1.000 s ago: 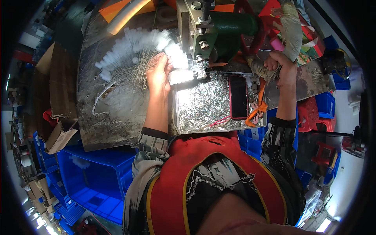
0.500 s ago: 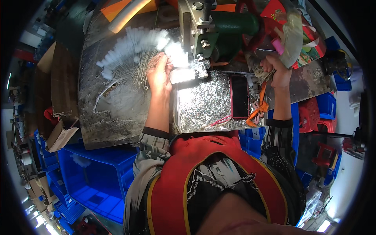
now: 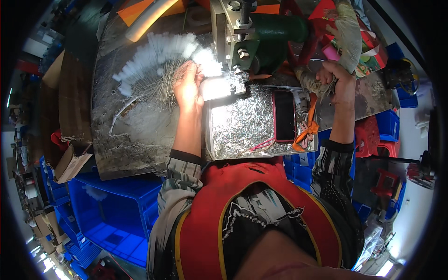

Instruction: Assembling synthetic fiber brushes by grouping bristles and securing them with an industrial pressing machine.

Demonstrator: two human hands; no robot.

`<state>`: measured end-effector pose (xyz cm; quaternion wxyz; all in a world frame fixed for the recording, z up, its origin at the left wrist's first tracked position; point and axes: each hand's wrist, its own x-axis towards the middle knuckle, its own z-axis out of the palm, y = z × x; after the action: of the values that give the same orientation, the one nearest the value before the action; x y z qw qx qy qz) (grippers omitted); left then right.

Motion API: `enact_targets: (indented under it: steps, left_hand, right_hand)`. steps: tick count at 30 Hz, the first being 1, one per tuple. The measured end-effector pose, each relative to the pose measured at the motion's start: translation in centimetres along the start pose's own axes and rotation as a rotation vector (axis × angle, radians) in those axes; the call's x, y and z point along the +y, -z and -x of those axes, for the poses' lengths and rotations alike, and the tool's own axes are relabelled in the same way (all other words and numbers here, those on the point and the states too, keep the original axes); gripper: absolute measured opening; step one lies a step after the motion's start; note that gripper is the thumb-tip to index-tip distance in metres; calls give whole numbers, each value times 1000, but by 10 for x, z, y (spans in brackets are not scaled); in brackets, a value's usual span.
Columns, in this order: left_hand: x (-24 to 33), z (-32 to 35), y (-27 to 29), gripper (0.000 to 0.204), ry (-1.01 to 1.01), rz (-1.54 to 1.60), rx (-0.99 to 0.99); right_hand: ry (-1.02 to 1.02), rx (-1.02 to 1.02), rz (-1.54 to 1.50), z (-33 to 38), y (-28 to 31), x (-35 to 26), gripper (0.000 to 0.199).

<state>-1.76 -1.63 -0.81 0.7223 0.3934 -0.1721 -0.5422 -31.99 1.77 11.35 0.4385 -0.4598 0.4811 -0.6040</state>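
My left hand (image 3: 188,88) is closed, fingertips pinched beside the bright metal block (image 3: 219,87) under a green hand press (image 3: 275,35). What the fingertips pinch is hidden by the hand and the glare. Just left of it lies a fan of white-tufted wire brushes (image 3: 149,56), their thin looped stems (image 3: 161,91) pointing toward my wrist. My right hand (image 3: 337,81) is wrapped round the press's handle (image 3: 305,80), which is bound in pale wrapping.
In front of the press sits a shallow tray (image 3: 242,121) of metal clippings, with a red-edged phone (image 3: 284,116) and an orange tie (image 3: 307,135). A lamp tube (image 3: 151,18) hangs above the brushes. A blue crate (image 3: 112,210) stands below left, a cardboard box (image 3: 74,102) at the left.
My right hand has shifted slightly right with the wrapped handle, and the wrapped bar above it has swung. My left hand has stayed nearly in place beside the block.
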Motion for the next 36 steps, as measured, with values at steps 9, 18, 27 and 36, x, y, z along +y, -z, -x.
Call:
enact_targets:
  steps: [9,18,27,36]
  left_hand:
    - [2,-1,3,24,5,1,-50]
    - [7,1,17,20,152,-20,-95]
    - [7,-1,15,18,145,-66,-119]
    - [12,3,13,17,164,-98,-131]
  right_hand:
    - [301,-7,-11,1,-2,53,23]
    - [-9,14,19,3,-3,5,23]
    - [-13,50,30,2,-5,3,20]
    - [184,7,-46,4,-3,21,18]
